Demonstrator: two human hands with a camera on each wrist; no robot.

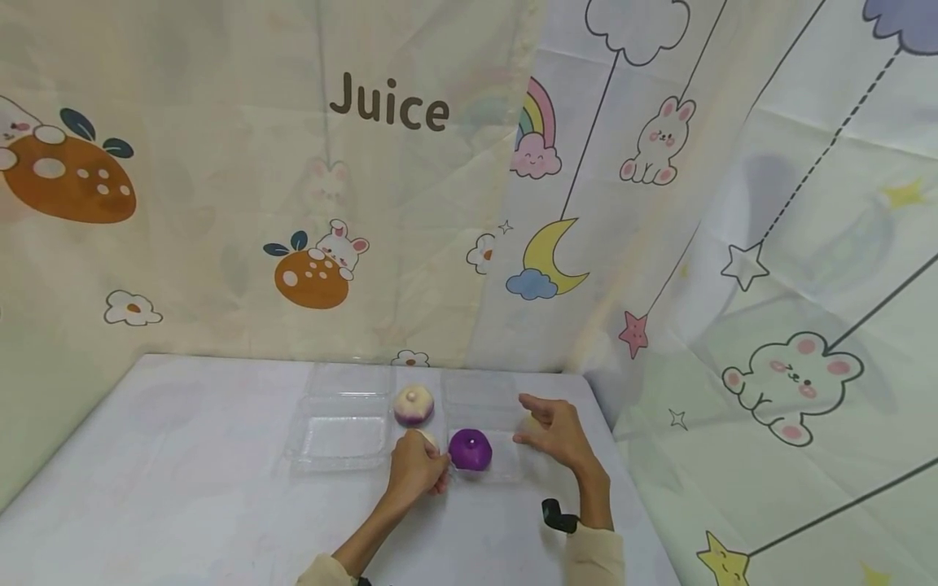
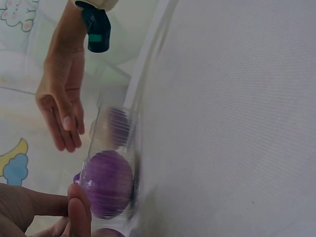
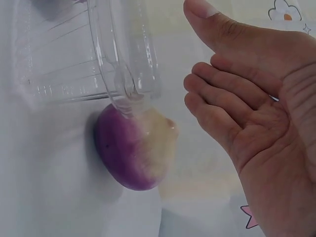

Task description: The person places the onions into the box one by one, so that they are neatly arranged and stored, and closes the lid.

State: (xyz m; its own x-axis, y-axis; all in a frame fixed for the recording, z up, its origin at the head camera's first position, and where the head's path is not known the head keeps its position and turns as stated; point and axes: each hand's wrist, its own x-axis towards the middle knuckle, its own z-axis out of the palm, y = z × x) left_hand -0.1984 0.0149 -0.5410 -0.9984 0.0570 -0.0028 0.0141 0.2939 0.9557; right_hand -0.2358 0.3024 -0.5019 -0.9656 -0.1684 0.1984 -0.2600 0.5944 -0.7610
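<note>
In the head view my left hand is at the near left corner of an open clear plastic box. Its thumb and forefinger pinch the box's rim. A shiny purple onion-like ball sits inside that box. Off the box's right side my right hand is held up, palm inward and fingers extended, with nothing in it. Below its fingertips a purple-and-cream turnip lies against the box's outer side. A second turnip is mostly hidden behind my left hand.
Another purple-and-cream turnip stands between the two boxes. To the left, a second clear plastic box lies open on the white table. Printed cloth curtains hang along the back and right edges.
</note>
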